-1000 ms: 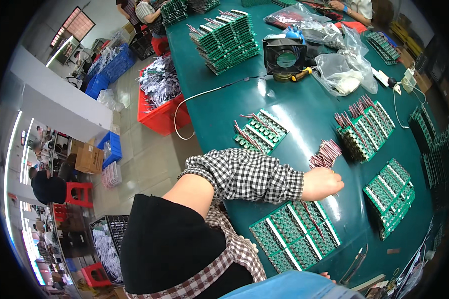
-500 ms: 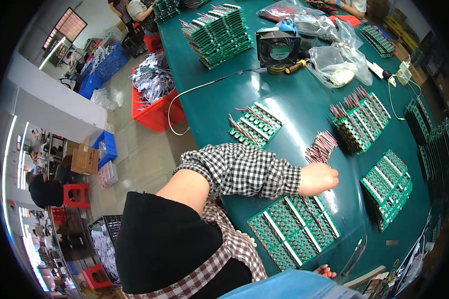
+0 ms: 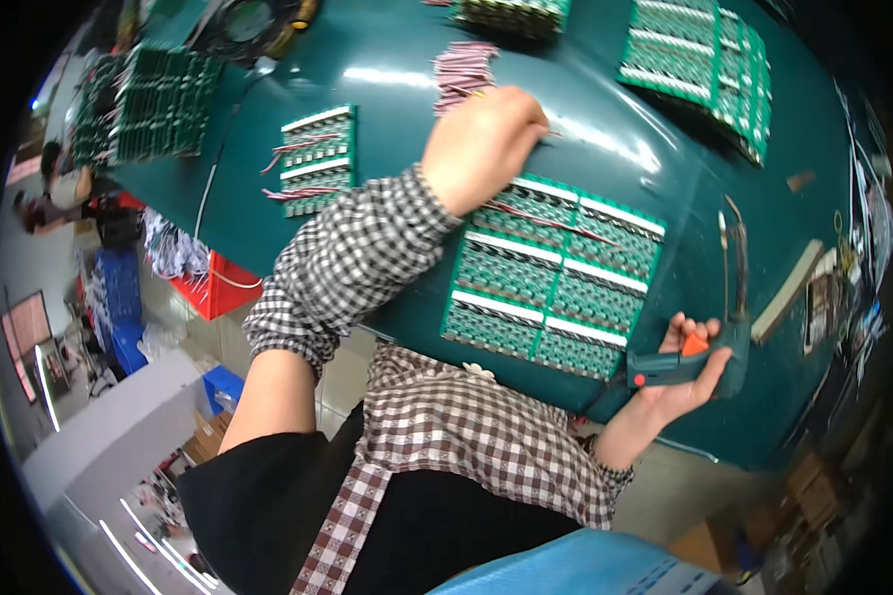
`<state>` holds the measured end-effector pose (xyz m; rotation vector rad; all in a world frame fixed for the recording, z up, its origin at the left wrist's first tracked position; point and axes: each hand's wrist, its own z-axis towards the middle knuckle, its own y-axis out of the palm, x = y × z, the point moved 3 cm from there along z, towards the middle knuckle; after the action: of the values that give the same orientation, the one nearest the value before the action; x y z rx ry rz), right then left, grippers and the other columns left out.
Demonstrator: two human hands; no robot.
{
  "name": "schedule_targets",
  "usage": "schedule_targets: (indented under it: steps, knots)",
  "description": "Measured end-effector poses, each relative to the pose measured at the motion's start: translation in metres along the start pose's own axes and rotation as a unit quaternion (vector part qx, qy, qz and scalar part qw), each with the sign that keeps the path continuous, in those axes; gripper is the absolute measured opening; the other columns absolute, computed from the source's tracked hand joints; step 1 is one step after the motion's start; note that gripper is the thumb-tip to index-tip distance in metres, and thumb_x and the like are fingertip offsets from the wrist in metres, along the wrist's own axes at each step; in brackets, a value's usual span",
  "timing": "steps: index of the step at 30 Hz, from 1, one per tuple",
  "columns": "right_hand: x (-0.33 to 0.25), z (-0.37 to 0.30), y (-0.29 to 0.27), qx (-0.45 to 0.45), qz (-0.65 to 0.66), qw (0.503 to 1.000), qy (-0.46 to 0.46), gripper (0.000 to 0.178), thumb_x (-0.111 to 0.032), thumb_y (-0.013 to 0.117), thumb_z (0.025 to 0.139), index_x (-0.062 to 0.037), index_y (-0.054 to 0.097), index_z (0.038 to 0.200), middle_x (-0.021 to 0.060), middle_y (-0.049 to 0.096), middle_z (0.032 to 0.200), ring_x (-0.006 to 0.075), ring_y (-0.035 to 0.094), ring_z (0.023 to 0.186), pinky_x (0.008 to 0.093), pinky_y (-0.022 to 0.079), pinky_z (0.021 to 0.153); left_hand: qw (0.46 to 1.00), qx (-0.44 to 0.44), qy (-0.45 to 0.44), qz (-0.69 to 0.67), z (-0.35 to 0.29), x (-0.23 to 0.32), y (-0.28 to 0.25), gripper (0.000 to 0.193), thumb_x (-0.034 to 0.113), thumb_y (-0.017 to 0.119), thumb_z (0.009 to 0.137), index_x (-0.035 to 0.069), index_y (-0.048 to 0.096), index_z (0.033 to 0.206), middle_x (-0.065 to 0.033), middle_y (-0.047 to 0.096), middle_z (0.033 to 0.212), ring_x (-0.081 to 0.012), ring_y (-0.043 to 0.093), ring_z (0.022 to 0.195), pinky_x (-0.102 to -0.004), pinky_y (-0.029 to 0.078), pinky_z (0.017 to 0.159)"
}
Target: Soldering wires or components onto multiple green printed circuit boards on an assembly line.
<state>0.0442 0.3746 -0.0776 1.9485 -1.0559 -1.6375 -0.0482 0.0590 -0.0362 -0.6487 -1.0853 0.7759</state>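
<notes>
Green table (image 3: 397, 129) carries your circuit-board panel (image 3: 526, 268), just on your side of the left fingertips. Left hand (image 3: 481, 144): fingers curled, can't tell what they pinch. Right hand (image 3: 681, 399): fingers wrapped round the green gun-shaped tool (image 3: 660, 370), near the panel's right edge. Wire bundle (image 3: 463, 71) sits just beyond your left knuckles.

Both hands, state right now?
Left hand: curled closed by the wire pile; whether it holds a wire can't be told.
Right hand: closed around the pistol-shaped tool.
</notes>
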Motion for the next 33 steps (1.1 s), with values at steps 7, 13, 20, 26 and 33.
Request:
schedule_targets:
  steps: [7, 13, 20, 26, 33]
  knots:
    - [-0.002, -0.008, 0.003, -0.008, -0.008, 1.000, -0.007, 0.033, -0.031, 0.052, 0.095, -0.0002, 0.050, 0.105, 0.0076, 0.058, 0.092, 0.0222, 0.060, 0.091, 0.0405, 0.044, 0.094, 0.990, -0.074, -0.081, -0.083, -0.001, -0.003, 0.007, 0.012, 0.012, 0.062, 0.087, 0.002, 0.064, 0.093, -0.0078, 0.066, 0.086, -0.0176, 0.063, 0.078, -0.0280, 0.049, 0.071]
    - [-0.002, -0.008, 0.001, -0.001, -0.031, 0.999, -0.012, 0.035, -0.034, 0.053, 0.093, -0.0024, 0.051, 0.107, 0.0066, 0.062, 0.090, 0.0214, 0.061, 0.091, 0.0411, 0.045, 0.093, 0.985, -0.125, -0.057, -0.105, -0.002, 0.002, 0.010, 0.013, 0.008, 0.064, 0.084, 0.000, 0.063, 0.095, -0.0079, 0.065, 0.085, -0.0155, 0.062, 0.076, -0.0248, 0.049, 0.068]
    - [0.000, -0.005, -0.001, -0.013, -0.023, 1.000, -0.005, 0.036, -0.036, 0.053, 0.093, -0.0028, 0.051, 0.106, 0.0075, 0.063, 0.091, 0.0241, 0.061, 0.093, 0.0414, 0.044, 0.095, 0.992, -0.119, 0.006, -0.048, -0.002, 0.007, 0.010, 0.012, 0.009, 0.065, 0.084, 0.002, 0.064, 0.093, -0.0065, 0.065, 0.085, -0.0158, 0.062, 0.073, -0.0264, 0.049, 0.066]
    - [0.000, -0.005, -0.001, -0.011, -0.027, 1.000, -0.008, 0.036, -0.036, 0.053, 0.092, -0.0031, 0.051, 0.106, 0.0073, 0.063, 0.091, 0.0238, 0.061, 0.092, 0.0411, 0.044, 0.094, 0.993, -0.105, -0.001, -0.051, 0.000, 0.009, 0.010, 0.011, 0.012, 0.064, 0.084, 0.004, 0.065, 0.092, -0.0070, 0.065, 0.083, -0.0186, 0.062, 0.072, -0.0274, 0.049, 0.067]
    - [-0.001, -0.005, -0.001, -0.006, -0.040, 0.999, -0.015, 0.035, -0.036, 0.054, 0.092, -0.0036, 0.052, 0.105, 0.0067, 0.063, 0.090, 0.0227, 0.061, 0.090, 0.0408, 0.045, 0.093, 0.996, -0.078, 0.031, -0.014, -0.001, 0.011, 0.009, 0.009, 0.011, 0.065, 0.082, 0.004, 0.062, 0.087, -0.0057, 0.059, 0.080, -0.0198, 0.057, 0.068, -0.0304, 0.046, 0.062]
